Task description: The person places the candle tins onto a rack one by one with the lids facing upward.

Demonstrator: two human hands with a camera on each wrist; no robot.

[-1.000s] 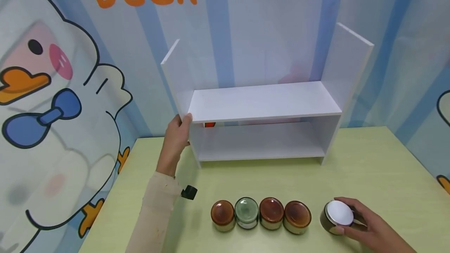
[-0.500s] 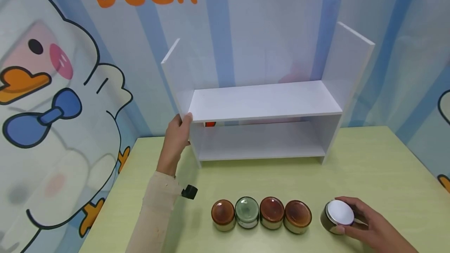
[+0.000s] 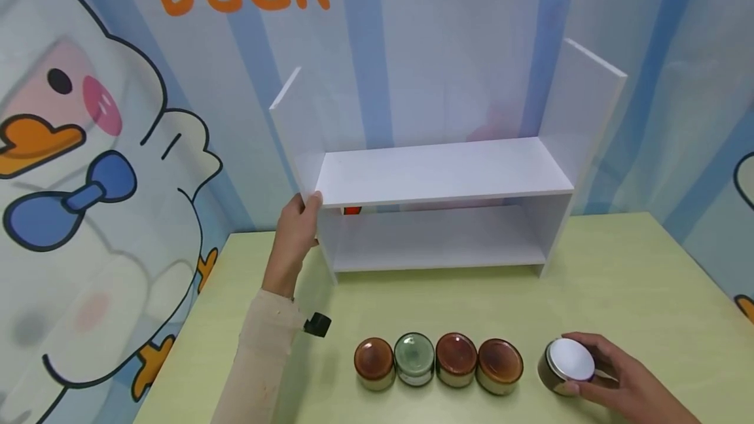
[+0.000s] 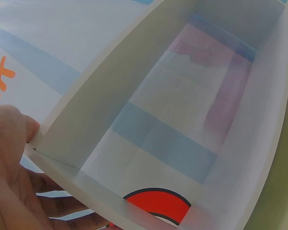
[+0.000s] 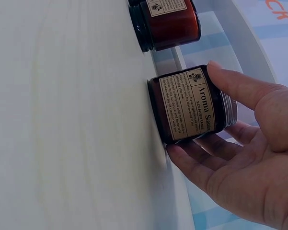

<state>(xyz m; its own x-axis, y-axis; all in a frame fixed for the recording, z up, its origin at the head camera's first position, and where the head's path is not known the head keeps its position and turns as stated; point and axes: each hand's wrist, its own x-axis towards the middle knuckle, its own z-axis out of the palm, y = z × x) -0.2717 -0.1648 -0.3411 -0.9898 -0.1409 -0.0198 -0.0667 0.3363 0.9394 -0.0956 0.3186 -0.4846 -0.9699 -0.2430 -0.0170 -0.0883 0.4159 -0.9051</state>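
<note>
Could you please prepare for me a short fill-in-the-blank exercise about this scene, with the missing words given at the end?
1. The left hand grips a shelf unit whose colour is ____.
2. In the head view, the row of jars on the table counts ____ jars.
3. Second from the left in this row, one jar has a ____ top.
4. On the label facing the right hand's wrist camera, the large lettering begins with ____.

Missing words: white; four; green; Aroma.

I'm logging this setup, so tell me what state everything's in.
White shelf, upright, top open
Green jar, appears upside down
Three amber jars, appear upside down
Dark jar, upright, lid on
Left grip, holding the shelf's left side
Right grip, holding the dark jar
</note>
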